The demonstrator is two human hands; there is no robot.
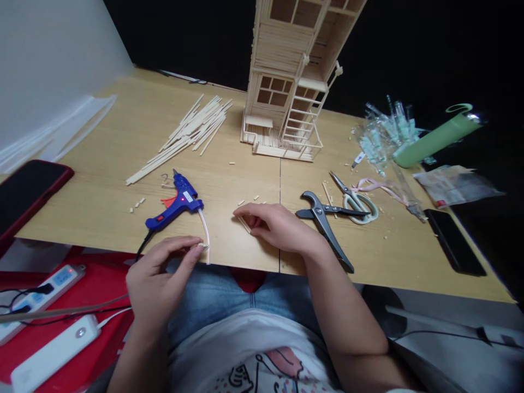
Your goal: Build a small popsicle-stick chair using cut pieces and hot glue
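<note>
My left hand (164, 273) pinches a small piece of wooden stick (203, 245) between thumb and fingertips, above the table's front edge. Just beyond it lies a blue hot glue gun (176, 204) with an orange trigger and a glue stick (205, 229) trailing out of its back. Resting on the tabletop, my right hand (274, 225) has its fingers curled at a thin wooden stick (244, 224), whose end shows under the fingers. Short cut stick pieces (256, 197) lie beyond that hand. To its right are black-handled cutters (323, 215).
A wooden stick model house (282, 82) stands at the back. Loose sticks (196, 128) are piled left of it. On the right are scissors (356, 204), a green bottle (438, 136), plastic packets (380, 136) and a black phone (454, 243). Another phone (33, 191) lies left.
</note>
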